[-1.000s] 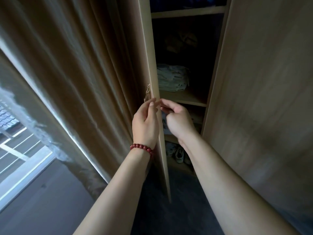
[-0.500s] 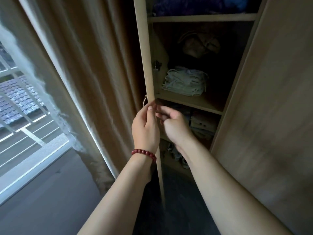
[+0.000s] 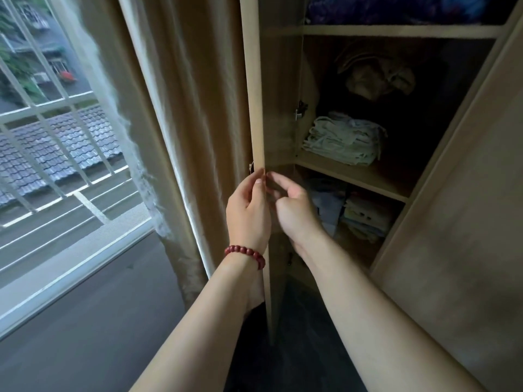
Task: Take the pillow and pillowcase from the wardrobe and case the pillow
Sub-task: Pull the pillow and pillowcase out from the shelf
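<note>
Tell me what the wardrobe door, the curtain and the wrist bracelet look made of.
The wardrobe door looks like laminated board, matt and pale: faint wood grain, flat banded edge. The curtain is woven fabric, tan, with slight sheen along soft hanging folds. The bracelet has round, glossy dark-red beads; wood, stone or plastic, I cannot tell.

The open door (image 3: 256, 108) stands edge-on at twelve o'clock, the curtain (image 3: 184, 108) at its nine o'clock, the window (image 3: 56, 137) beyond that. The left hand (image 3: 249, 213) grips the door's edge; the right hand (image 3: 297, 213) sits at its three o'clock, inside the wardrobe (image 3: 396, 31). At two o'clock a folded stack (image 3: 343, 140) lies on the middle shelf (image 3: 368, 179), a crumpled cloth (image 3: 373, 77) behind it, more stacks (image 3: 365, 219) below that shelf
</note>
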A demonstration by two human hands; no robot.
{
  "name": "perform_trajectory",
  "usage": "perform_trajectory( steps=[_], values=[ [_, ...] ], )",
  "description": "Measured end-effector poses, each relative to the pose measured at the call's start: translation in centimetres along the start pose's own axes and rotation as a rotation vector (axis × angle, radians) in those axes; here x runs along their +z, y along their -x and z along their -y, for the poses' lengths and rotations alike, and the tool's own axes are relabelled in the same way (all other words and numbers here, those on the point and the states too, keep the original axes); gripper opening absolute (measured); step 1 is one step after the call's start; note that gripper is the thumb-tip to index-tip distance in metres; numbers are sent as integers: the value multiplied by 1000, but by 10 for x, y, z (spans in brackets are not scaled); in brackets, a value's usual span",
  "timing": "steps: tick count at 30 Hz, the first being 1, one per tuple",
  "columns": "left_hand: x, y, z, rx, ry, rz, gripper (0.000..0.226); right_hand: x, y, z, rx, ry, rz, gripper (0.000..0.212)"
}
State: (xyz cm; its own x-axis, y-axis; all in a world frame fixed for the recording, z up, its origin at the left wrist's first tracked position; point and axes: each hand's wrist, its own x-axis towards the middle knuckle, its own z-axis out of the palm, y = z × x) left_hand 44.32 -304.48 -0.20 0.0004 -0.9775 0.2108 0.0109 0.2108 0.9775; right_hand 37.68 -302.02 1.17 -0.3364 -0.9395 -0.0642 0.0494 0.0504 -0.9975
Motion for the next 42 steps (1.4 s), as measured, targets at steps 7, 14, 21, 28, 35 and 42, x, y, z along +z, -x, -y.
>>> perform_trajectory(
  steps=[7,14,21,28,35,42],
  values=[
    [-11,-10,1,14,-61,-16,31,12,-9,3,9,16,51,44],
    [-21,-20,3,25,-110,-17,32,25,-17,2,46,5,94,43],
    [-25,-27,-1,31,-141,-23,32,27,-18,7,-70,-38,34,44],
    [-16,-23,-10,52,-135,14,30,14,-16,6,-153,-90,-67,38],
    [5,-8,-35,130,-87,121,16,-18,-8,14,-289,-118,-185,34],
    [41,12,-67,221,19,276,10,-65,5,33,-447,-127,-264,35]
  ],
)
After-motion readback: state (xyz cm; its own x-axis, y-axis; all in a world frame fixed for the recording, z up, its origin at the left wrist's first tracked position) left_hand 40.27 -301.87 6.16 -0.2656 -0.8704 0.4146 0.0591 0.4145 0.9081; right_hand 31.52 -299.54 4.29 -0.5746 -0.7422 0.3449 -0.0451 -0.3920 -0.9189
